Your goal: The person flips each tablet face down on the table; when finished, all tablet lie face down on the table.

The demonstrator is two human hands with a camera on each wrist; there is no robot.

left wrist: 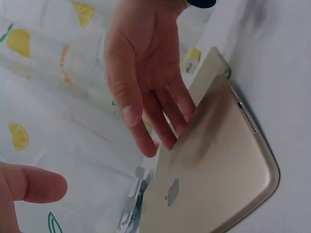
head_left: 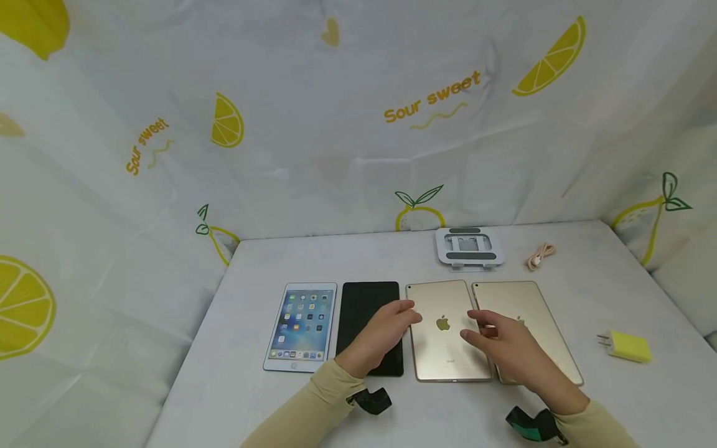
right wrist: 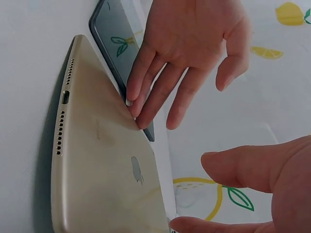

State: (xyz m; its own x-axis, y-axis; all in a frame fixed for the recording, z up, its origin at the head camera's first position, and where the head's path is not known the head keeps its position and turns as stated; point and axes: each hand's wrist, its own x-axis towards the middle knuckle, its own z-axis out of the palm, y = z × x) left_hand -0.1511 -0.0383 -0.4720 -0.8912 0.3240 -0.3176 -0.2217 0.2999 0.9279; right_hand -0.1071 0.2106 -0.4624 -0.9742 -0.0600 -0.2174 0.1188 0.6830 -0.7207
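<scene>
Four tablets would exceed a count, so several lie in a row: a white one with its screen lit (head_left: 301, 325), a black one (head_left: 358, 311), and two gold ones with their backs up. My left hand (head_left: 385, 330) reaches over the black tablet to the left edge of the inner gold tablet (head_left: 439, 351), its fingertips at that edge. By the same tablet's right edge is my right hand (head_left: 504, 345), partly covering the outer gold tablet (head_left: 540, 308). Both hands have relaxed, extended fingers and thumbs held apart. Whether the fingertips press the tablet I cannot tell.
A white and grey folding stand (head_left: 469, 247) lies at the back of the white table (head_left: 224, 398). Right of it is a coiled pale pink cable (head_left: 540, 256). A yellow plug charger (head_left: 628, 346) lies at the right. Lemon-printed cloth (head_left: 313, 186) hangs behind the table.
</scene>
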